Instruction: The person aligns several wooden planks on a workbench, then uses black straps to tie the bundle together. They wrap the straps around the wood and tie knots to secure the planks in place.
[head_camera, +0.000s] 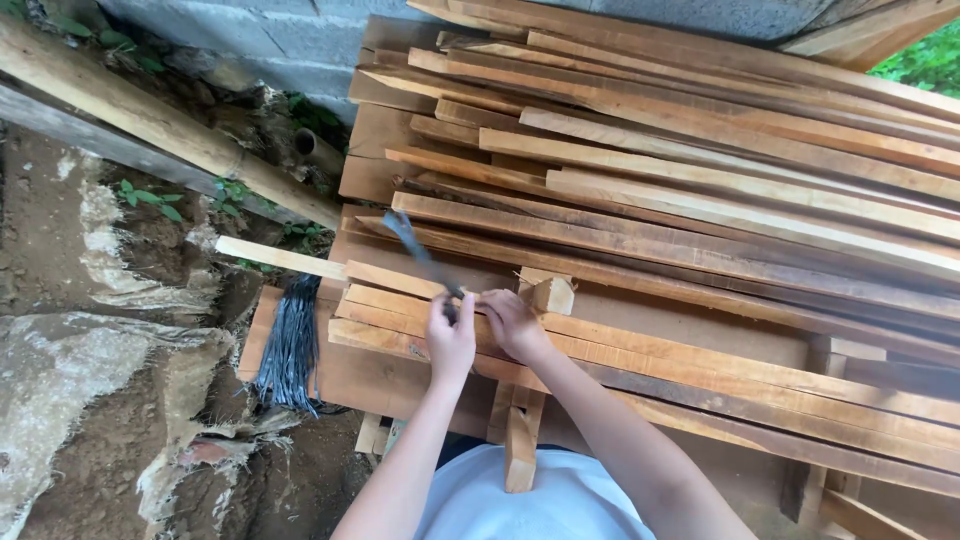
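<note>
Our left hand (450, 338) grips dark blade (420, 252); our right hand (510, 322) pinches same spot over wooden slat (380, 280); small wood block (550, 293) just beside.

single view only, from a camera worn on the person's head. it looks steeply down and slightly forward over the person's own forearms, close to the work. the frame takes in a stack of wooden slats (650, 200) filling the centre and right, running diagonally toward the upper right. a block wall (250, 30) closes the top edge; bare ground (60, 220) lies along the left. the person's white garment (560, 505) shows at the bottom edge, directly below the lens. no second view exists, so no overlap applies.
</note>
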